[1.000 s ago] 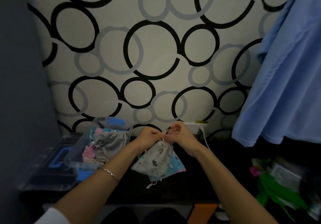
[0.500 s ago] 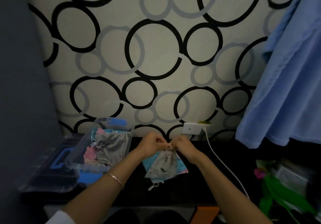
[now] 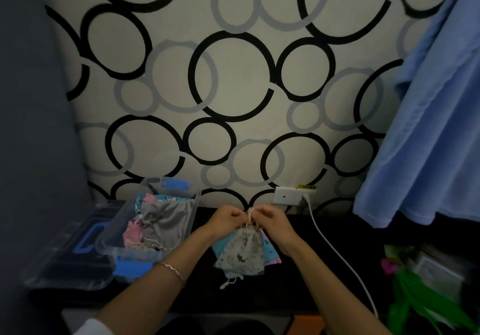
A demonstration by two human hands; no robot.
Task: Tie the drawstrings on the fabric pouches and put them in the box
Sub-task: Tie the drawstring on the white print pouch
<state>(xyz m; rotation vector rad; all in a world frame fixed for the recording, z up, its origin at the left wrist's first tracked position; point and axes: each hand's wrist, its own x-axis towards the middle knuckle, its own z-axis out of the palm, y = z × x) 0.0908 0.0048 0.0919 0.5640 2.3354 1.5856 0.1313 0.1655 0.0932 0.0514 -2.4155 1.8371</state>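
Pinching the drawstrings point(image 3: 250, 216), left hand point(image 3: 226, 217) and right hand point(image 3: 275, 220) meet above the pouch point(image 3: 242, 254), beside the box point(image 3: 135, 255).

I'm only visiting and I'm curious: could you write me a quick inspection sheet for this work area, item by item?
Surface: dark table, dimly lit.
Job's things: grey printed pouch sits over the blue and pink pouches. The clear box at the left holds more pouches, with a grey one on top. A clear lid with a blue handle lies left of it.
Clutter: green and pink items at the right edge, too blurred to name.
Hands: left hand and right hand both pinch the pouch's drawstring.
Cables: white cable runs from a wall socket across the table.
Surroundings: circle-patterned wallpaper; blue cloth hangs at the right.
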